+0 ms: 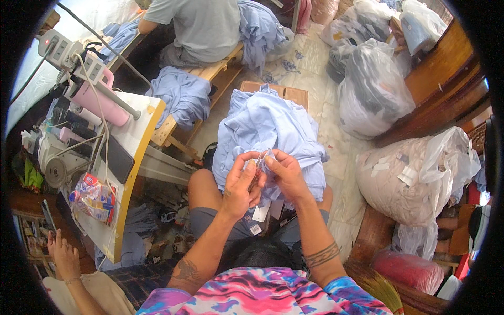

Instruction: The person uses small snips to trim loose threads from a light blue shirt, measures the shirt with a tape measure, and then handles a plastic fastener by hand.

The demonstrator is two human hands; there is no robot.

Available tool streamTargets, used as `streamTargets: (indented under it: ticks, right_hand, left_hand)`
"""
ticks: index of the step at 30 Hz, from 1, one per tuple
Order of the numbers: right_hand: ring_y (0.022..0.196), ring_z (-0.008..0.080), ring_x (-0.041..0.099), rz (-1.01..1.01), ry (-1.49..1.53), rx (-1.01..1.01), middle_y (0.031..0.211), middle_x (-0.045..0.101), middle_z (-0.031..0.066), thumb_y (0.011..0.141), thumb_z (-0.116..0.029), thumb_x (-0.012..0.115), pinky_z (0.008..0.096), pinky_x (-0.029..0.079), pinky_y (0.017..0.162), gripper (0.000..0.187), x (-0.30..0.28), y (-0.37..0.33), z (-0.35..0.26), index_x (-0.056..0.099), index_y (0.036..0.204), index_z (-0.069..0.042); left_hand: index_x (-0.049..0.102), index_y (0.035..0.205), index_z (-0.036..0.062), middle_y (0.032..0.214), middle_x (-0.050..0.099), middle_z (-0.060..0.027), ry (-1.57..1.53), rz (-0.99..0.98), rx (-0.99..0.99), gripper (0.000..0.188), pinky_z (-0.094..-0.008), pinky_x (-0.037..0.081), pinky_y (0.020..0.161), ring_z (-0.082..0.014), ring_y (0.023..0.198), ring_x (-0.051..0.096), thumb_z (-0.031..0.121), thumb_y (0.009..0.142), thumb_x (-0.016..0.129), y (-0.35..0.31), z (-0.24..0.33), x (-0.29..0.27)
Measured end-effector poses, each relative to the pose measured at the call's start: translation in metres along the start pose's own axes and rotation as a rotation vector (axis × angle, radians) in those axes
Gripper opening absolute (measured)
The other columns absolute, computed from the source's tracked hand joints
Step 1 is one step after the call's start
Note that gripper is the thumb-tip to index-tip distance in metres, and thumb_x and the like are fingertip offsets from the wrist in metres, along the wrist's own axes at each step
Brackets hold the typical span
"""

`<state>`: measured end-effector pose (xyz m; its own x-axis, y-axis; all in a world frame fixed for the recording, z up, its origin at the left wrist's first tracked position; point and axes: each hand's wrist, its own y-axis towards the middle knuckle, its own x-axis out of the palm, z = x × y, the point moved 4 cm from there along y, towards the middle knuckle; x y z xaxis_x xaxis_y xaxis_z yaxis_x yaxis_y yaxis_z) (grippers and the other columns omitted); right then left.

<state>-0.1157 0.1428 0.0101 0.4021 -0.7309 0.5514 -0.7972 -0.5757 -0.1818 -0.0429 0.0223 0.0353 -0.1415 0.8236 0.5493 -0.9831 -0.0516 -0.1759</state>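
Observation:
Close together in front of me, my left hand (242,184) and my right hand (286,176) are both closed in a pinch. Between the fingertips runs a thin, pale, clear-looking strip (265,154), too small to identify surely. Just beyond lies a heap of light blue garments (270,118), spread over a wooden stool (292,94) and reaching to my knees. White paper tags (261,211) hang below my hands, over my lap. What the tags are attached to is partly hidden by my fingers.
On the left stands a yellow-edged sewing table (137,152) with a phone (116,159), a pink tumbler (102,97) and a snack packet (93,198). A co-worker (205,26) sits on a wooden bench (173,123). Stuffed plastic bags (373,89) line the right. Another person's hand (64,254) holds a phone, lower left.

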Motion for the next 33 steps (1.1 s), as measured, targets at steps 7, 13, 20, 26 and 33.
streamTargets:
  ticks: [7,13,20,26,33]
  right_hand:
    - [0.065,-0.0006,0.046,-0.176,-0.416,0.11,0.077,0.062,-0.0097,0.096,-0.029,0.077,0.0185,0.033,0.055,0.022,-0.019,0.004,-0.02,0.076,0.098,-0.007]
    - [0.069,0.0001,0.047,-0.4,-0.493,0.166,0.076,0.061,-0.0108,0.094,-0.029,0.079,0.0212,0.035,0.058,0.026,-0.029,0.018,-0.009,0.077,0.101,-0.005]
    - [0.068,0.0039,0.05,-0.643,-0.93,0.196,0.071,0.062,-0.0034,0.089,-0.029,0.081,0.0282,0.04,0.059,0.026,-0.026,0.031,-0.024,0.076,0.091,-0.004]
    - [0.066,0.0098,0.046,-0.741,-1.074,0.077,0.068,0.051,0.0108,0.09,-0.027,0.079,0.0339,0.042,0.061,0.03,-0.019,0.013,0.016,0.068,0.088,0.001]
    - [0.075,0.0045,0.046,-0.246,-0.723,-0.169,0.079,0.053,-0.0086,0.096,-0.025,0.075,0.0263,0.04,0.067,0.024,-0.006,0.028,-0.089,0.069,0.088,-0.003]
  left_hand:
    - [0.05,0.134,0.0092,0.078,0.057,-0.0044,-0.082,0.047,-0.087,0.034,-0.0204,0.029,0.034,-0.0033,0.042,0.031,0.034,0.112,0.045,-0.007,0.0,0.0]
    - [0.052,0.132,0.0086,0.077,0.056,-0.0043,-0.132,0.118,-0.15,0.034,-0.021,0.028,0.034,-0.0033,0.042,0.029,0.035,0.112,0.045,-0.01,-0.007,-0.004]
    - [0.054,0.128,0.0085,0.077,0.055,-0.0034,-0.082,0.199,-0.241,0.031,-0.0208,0.028,0.036,-0.0036,0.044,0.031,0.033,0.112,0.045,-0.018,-0.008,-0.008]
    - [0.057,0.124,0.0054,0.077,0.052,0.0006,-0.168,0.264,0.087,0.034,-0.0227,0.031,0.039,-0.0037,0.047,0.032,0.036,0.111,0.048,0.012,0.048,-0.011]
    - [0.055,0.107,0.0049,0.073,0.047,0.0037,0.308,0.362,0.218,0.029,-0.0234,0.039,0.046,-0.0036,0.051,0.038,0.033,0.106,0.061,0.018,-0.006,-0.074]
